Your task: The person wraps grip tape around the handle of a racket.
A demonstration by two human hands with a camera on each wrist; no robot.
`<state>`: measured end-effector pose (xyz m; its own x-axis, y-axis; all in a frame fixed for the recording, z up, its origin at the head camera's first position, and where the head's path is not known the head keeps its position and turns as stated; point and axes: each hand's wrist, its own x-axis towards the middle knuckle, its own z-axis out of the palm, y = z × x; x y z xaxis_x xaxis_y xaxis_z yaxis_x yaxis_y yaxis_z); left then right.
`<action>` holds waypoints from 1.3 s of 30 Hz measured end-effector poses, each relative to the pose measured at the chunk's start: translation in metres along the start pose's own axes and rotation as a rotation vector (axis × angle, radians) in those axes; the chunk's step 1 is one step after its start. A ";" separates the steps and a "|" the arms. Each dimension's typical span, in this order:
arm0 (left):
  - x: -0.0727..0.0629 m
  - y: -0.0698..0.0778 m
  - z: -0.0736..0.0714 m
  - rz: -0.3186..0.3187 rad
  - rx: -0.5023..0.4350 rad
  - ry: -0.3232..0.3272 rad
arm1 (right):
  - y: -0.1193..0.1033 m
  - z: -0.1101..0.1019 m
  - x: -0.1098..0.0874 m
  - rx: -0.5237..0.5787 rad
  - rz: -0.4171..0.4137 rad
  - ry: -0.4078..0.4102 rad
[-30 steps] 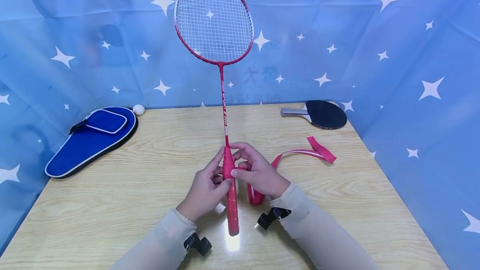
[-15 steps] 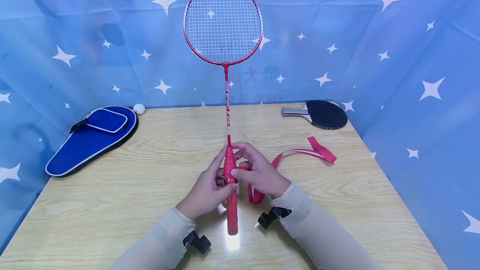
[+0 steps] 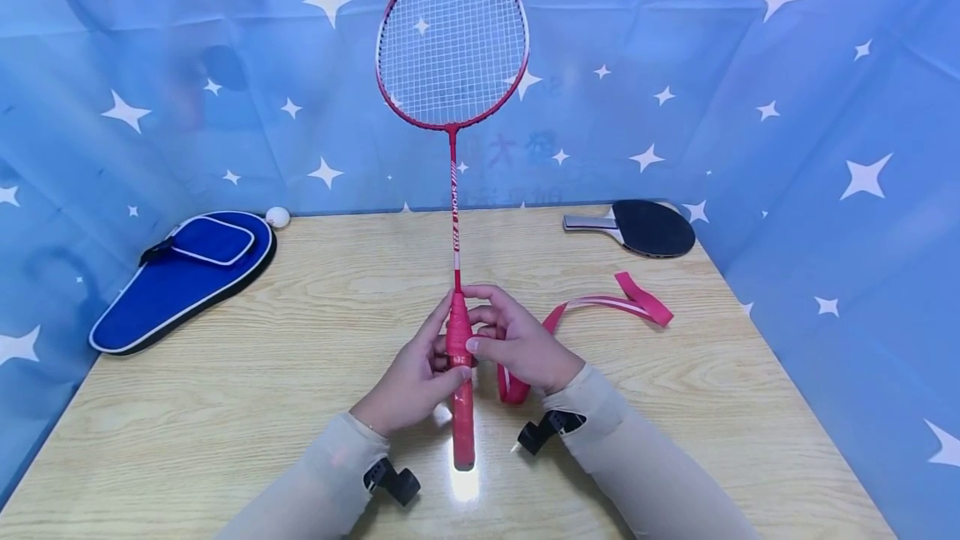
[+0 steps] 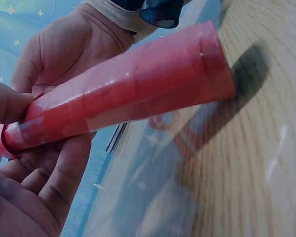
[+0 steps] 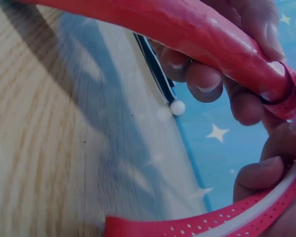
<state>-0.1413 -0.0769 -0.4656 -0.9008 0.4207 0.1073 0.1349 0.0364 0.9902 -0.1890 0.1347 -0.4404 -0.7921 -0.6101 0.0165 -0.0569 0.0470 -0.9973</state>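
Note:
A red badminton racket [image 3: 454,207] stands with its strung head up and its handle toward me. My left hand [image 3: 408,382] grips the handle, thumb across the front and fingers behind. Perforated pink-red grip tape [image 5: 175,229] with a white stripe is wound round the upper handle. Below the winding, the handle [image 4: 133,76] shows a glossy red surface. My right hand [image 3: 525,348] pinches the tape against the handle with its thumb, other fingers curled behind it. The tape's loose length loops under that hand and trails right onto the table.
A blue paddle case [image 3: 180,290] with white piping lies at the left, a white ball [image 3: 277,217] at its far end. A black table tennis paddle [image 3: 652,228] lies at the back right. Starry blue cloth [image 3: 300,165] borders the wooden table [image 3: 225,440].
The racket's head has swung to the right, so its shaft now stands nearly upright. My left thumb sits slightly lower and further across the handle. The right hand keeps its pinch.

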 end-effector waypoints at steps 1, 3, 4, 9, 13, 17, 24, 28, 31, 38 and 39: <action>0.000 0.000 0.000 -0.002 -0.006 0.003 | 0.000 0.000 0.000 -0.009 -0.007 0.000; 0.000 0.001 0.002 -0.004 -0.001 0.022 | 0.000 0.000 0.000 -0.021 -0.022 0.001; 0.000 0.002 0.002 -0.002 0.009 0.037 | 0.000 0.001 0.000 -0.024 -0.030 0.003; 0.000 0.006 0.006 0.007 0.071 0.116 | 0.001 0.003 0.000 -0.028 -0.059 0.031; 0.000 0.009 0.008 -0.016 0.132 0.163 | 0.001 0.005 -0.001 -0.028 -0.051 0.056; 0.000 0.011 0.009 -0.017 0.185 0.189 | -0.001 0.006 -0.002 -0.023 -0.038 0.064; -0.002 0.008 0.008 0.025 0.149 0.179 | -0.001 0.004 -0.001 0.041 -0.031 -0.001; -0.002 0.006 0.007 0.047 0.131 0.169 | -0.002 0.002 -0.001 0.048 -0.023 -0.032; -0.002 0.006 0.006 0.055 0.107 0.165 | -0.003 0.002 0.000 0.025 -0.033 -0.042; -0.001 0.003 0.006 0.063 0.075 0.155 | 0.001 0.002 0.001 -0.019 -0.071 -0.024; -0.001 0.003 0.006 0.062 0.078 0.153 | 0.001 0.002 0.001 -0.019 -0.077 -0.021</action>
<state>-0.1377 -0.0722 -0.4630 -0.9413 0.2814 0.1863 0.2183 0.0869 0.9720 -0.1886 0.1321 -0.4417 -0.7720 -0.6289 0.0915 -0.1287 0.0138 -0.9916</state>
